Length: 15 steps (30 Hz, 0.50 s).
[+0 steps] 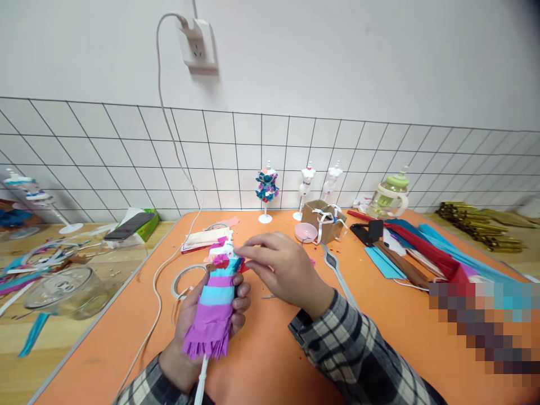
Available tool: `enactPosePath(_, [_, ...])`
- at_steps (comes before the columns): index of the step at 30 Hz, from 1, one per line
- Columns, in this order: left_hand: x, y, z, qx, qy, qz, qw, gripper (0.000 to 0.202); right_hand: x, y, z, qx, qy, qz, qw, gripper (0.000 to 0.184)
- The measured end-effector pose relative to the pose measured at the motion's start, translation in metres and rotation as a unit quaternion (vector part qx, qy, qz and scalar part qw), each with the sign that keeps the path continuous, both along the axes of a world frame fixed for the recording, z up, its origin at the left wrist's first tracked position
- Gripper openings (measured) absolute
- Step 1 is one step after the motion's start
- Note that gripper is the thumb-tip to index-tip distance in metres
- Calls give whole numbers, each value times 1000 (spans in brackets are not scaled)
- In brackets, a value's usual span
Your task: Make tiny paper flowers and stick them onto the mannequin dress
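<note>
My left hand (236, 309) is wrapped round a miniature dress form (202, 382), which leans with its white stand toward me. It wears a paper dress (216, 295) in purple and light blue bands with a fringed purple hem. Pink and red paper flowers (219, 261) sit on its upper part. My right hand (280, 267) reaches in from the right, fingertips drawn close together at the white top of the form. Whatever lies between those fingertips is too small or hidden to make out.
Behind stand a dress form covered in teal flowers (267, 187) and two bare white ones. A pink bowl (306, 232), a cardboard box (316, 216) and a jug (388, 197) are nearby. Crepe paper (439, 247) lies right; tape (179, 278) and a white cable (156, 287) lie left.
</note>
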<state>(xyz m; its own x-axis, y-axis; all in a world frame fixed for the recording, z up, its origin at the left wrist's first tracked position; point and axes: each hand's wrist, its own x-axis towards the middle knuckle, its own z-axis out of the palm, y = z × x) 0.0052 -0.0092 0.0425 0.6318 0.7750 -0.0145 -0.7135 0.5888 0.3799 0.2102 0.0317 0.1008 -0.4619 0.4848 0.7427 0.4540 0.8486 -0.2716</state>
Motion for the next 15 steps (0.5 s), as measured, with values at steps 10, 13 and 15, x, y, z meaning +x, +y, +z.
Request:
enactPosePath(10, [0, 0, -5, 29, 65, 42, 997, 20, -7, -5, -8, 107, 7, -1, 994, 20])
enactPosePath(13, [1, 0, -5, 21, 82, 54, 995, 22, -6, -2, -9, 89, 12, 18, 996, 20])
enactPosePath(15, [1, 0, -4, 15, 94, 71, 993, 24, -7, 0, -10, 70, 24, 29, 997, 21])
